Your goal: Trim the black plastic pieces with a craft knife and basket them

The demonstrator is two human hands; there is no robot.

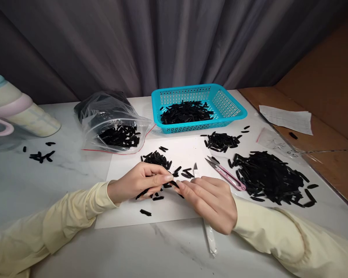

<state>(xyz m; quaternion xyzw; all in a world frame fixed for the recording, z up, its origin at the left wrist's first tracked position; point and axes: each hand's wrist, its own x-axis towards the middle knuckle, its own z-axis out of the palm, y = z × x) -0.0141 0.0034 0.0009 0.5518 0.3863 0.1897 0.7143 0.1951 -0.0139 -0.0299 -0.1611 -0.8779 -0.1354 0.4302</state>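
Both hands are meeting over the white sheet [174,210] right now: the left hand [139,181] is pinching one small black strip [174,183] between thumb and fingertips, with a few more strips tucked loosely under the palm, and the right hand [211,202] is closing its fingers on the other end of that same piece while also gripping a slim craft knife [208,235], whose pale blade is poking out past the knuckles. Looks to me like one piece is getting trimmed or cleaned, so the next bit is probably calling for a steady hold and a careful, light stroke, since the strips are tiny. They're looking like matte black plastic or rubber, short and flat-ish; can't tell finer than that. Working outward: a small heap of strips [156,158] is lying just past the fingers, pink thread snips [226,175] are resting beside the right hand, a big loose pile [269,177] is sitting further right, a crinkly clear bag [110,121] and a turquoise basket [234,112] are holding more at the back, all on a marble-look table [75,170].
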